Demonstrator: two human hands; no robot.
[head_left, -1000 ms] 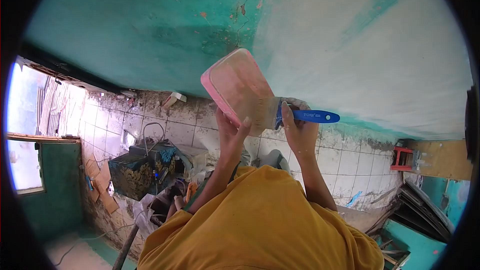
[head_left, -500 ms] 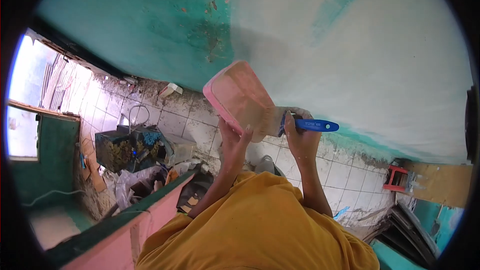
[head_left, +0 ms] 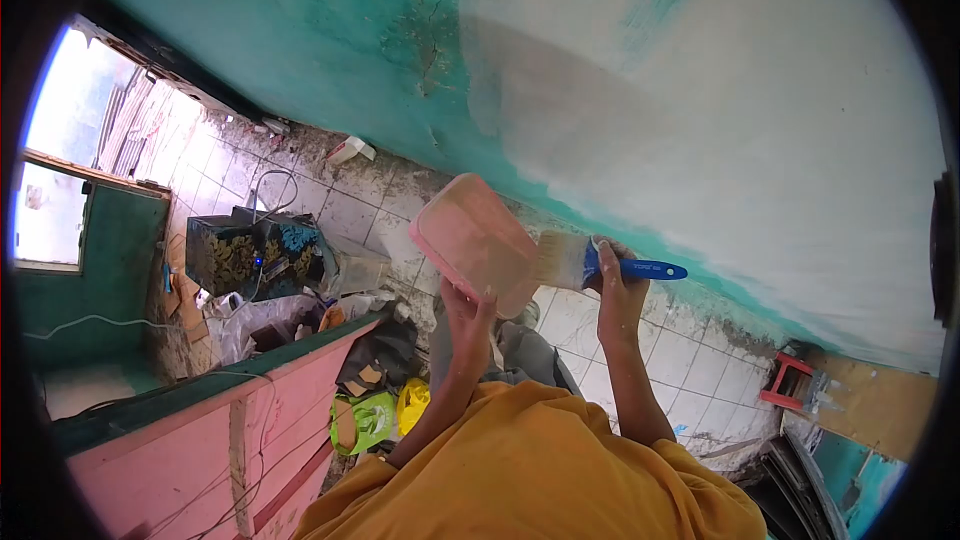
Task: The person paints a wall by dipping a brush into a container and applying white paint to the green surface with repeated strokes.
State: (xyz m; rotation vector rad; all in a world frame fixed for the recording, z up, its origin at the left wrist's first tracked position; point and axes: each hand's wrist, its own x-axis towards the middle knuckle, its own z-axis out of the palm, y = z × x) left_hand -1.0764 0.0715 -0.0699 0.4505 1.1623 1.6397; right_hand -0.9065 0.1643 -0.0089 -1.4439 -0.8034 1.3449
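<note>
My left hand (head_left: 466,306) grips the lower edge of a pink plastic container (head_left: 472,240), held up and tilted in front of the wall. My right hand (head_left: 617,287) holds a wide paintbrush with a blue handle (head_left: 640,268). Its pale bristles (head_left: 560,259) touch the container's right rim. Behind them the wall (head_left: 700,120) is teal on the left and covered in whitish paint on the right. My yellow sleeves and shirt (head_left: 540,470) fill the bottom of the view.
Far below lies a tiled floor (head_left: 330,210) with a patterned dark box (head_left: 250,255), bags and rubble. A pink and green wooden ledge (head_left: 200,420) stands at lower left. A small red stool (head_left: 783,380) sits at lower right.
The view has tilted down and both hands have dropped lower with the container and brush. The brush bristles now sit at the container's rim. The pink ledge has come further into view.
</note>
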